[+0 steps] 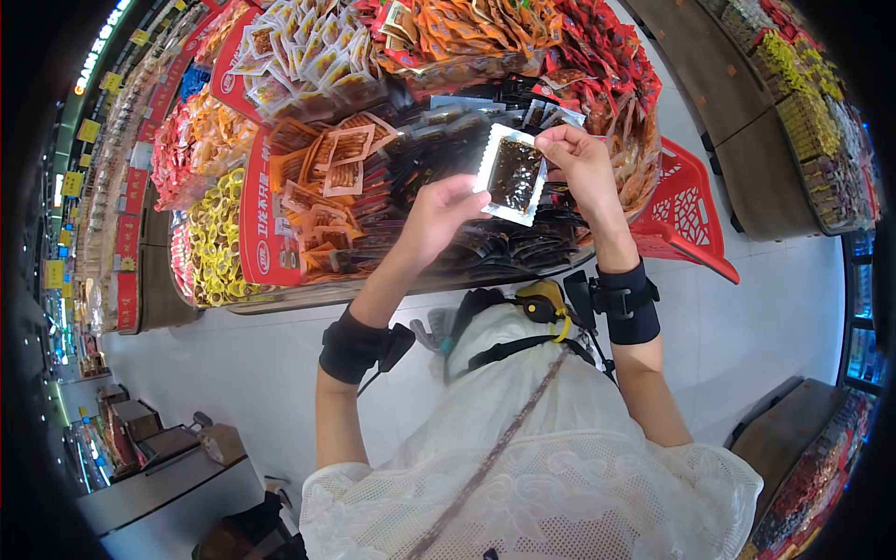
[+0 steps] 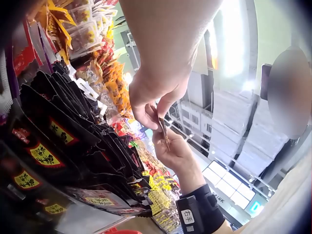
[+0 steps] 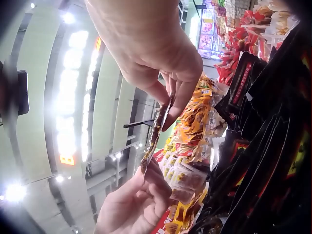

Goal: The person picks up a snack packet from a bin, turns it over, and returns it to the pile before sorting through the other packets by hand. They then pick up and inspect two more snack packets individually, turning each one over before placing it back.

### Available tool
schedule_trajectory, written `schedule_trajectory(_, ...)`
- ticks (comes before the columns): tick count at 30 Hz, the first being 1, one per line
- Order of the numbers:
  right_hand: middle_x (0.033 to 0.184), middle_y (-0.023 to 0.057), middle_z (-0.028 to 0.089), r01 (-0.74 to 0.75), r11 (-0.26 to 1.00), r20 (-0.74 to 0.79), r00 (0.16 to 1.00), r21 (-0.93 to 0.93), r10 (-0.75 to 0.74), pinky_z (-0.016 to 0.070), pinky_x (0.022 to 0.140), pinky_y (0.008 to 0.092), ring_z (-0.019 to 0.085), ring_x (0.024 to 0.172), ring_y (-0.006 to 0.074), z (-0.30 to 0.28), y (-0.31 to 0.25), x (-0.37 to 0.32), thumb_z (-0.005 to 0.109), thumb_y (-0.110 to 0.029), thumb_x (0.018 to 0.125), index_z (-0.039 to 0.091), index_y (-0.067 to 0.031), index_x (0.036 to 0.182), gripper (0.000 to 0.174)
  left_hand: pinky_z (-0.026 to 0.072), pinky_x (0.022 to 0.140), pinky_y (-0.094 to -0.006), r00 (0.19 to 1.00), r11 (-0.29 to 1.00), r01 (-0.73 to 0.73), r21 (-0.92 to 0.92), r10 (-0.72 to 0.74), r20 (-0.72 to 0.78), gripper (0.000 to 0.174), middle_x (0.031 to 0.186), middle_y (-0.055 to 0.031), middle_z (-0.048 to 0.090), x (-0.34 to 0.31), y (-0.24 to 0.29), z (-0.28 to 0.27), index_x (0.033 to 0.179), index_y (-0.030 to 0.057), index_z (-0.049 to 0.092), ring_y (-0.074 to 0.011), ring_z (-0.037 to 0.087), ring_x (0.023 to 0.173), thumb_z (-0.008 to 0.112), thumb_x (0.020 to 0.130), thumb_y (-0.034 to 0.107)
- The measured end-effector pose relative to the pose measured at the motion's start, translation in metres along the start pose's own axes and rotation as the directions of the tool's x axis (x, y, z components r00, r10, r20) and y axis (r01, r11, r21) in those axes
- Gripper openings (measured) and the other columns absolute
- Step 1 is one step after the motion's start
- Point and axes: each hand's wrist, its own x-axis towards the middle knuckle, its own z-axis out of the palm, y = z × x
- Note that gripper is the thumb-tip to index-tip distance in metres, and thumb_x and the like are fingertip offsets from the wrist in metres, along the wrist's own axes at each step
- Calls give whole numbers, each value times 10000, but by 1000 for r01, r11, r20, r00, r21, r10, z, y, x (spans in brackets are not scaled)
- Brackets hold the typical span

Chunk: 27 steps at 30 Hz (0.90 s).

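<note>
A flat, clear-windowed snack packet (image 1: pixel 516 175) with dark brown contents and a pale, zigzag-edged border is held up over the display, tilted a little. My left hand (image 1: pixel 437 222) pinches its lower left edge between thumb and fingers. At the upper right corner, my right hand (image 1: pixel 581 170) pinches it the same way. Both wrist views catch the packet (image 3: pixel 157 130) nearly edge-on, thin and slightly bowed. Beneath the hands lie black snack packets (image 2: pixel 58 131) with yellow-and-red labels, packed closely in rows.
Orange packets (image 1: pixel 345 154), white packets (image 1: pixel 308 56) and red packets (image 1: pixel 597 47) fill neighbouring sections of the display. A red sign board (image 1: pixel 266 219) edges its left side. On the right stands a red plastic basket (image 1: pixel 686 205). Shelves of goods (image 1: pixel 798 103) line the far right.
</note>
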Motion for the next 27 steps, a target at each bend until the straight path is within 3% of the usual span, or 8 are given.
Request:
schedule_trajectory(5,746,13,614,-19,1000,32,999,23,18,469,570,207,556,655,64,-1,1,3,605,-133,833,592,-18,882,126,466,739,-238,996,997,10,-83,-18,-91,164,902,-41,610,1,-1,1,971,-38,586,-81,556,822,563,854,74)
schedule_trajectory(8,849,81,617,64,969,-42,998,237,-56,519,637,259,600,705,135,8,-2,2,585,-140,849,554,22,944,190,464,704,-234,965,990,-82,112,107,-240,127,906,-25,605,8,-8,-7,941,-20,581,-70,553,802,570,846,62)
schedule_trajectory(10,949,141,604,83,973,-9,997,215,-83,542,704,306,624,797,207,10,-5,2,545,-168,880,522,53,1008,256,456,656,-247,864,816,-218,535,416,-282,146,865,-55,593,10,-3,-7,935,1,577,-137,568,718,599,792,16)
schedule_trajectory(12,955,141,606,13,954,85,996,299,-40,542,711,305,621,839,209,15,-13,-5,529,-186,893,525,55,1025,275,455,637,-261,701,474,-296,829,697,-149,174,843,-85,576,8,7,0,931,8,578,-187,568,686,608,760,-8)
schedule_trajectory(16,958,99,610,-71,922,165,986,381,8,547,704,299,614,846,177,27,-15,-9,527,-226,898,565,31,1021,288,461,672,-338,587,102,-459,882,780,215,360,886,-98,550,12,4,6,981,18,583,-257,547,762,651,630,-24)
schedule_trajectory(20,873,36,623,-80,961,108,993,264,53,533,620,229,591,747,78,24,-1,-4,547,-144,872,584,4,1026,216,424,806,-396,617,-111,-432,895,688,383,459,957,-70,539,6,0,8,1049,12,567,-250,517,906,677,606,68)
schedule_trajectory(24,835,16,630,-93,973,93,993,211,75,511,584,204,581,711,51,21,1,-4,548,-109,859,590,-7,1030,204,410,869,-410,675,-131,-422,897,615,407,446,984,-61,539,4,-2,12,1050,32,569,-225,509,958,692,633,132)
schedule_trajectory(27,841,7,635,-89,978,112,991,187,68,489,560,186,574,699,39,16,4,-3,554,-109,855,592,-17,1041,211,394,897,-413,643,17,-487,873,683,346,440,1008,-63,545,3,-3,8,1016,54,571,-231,513,978,737,644,220)
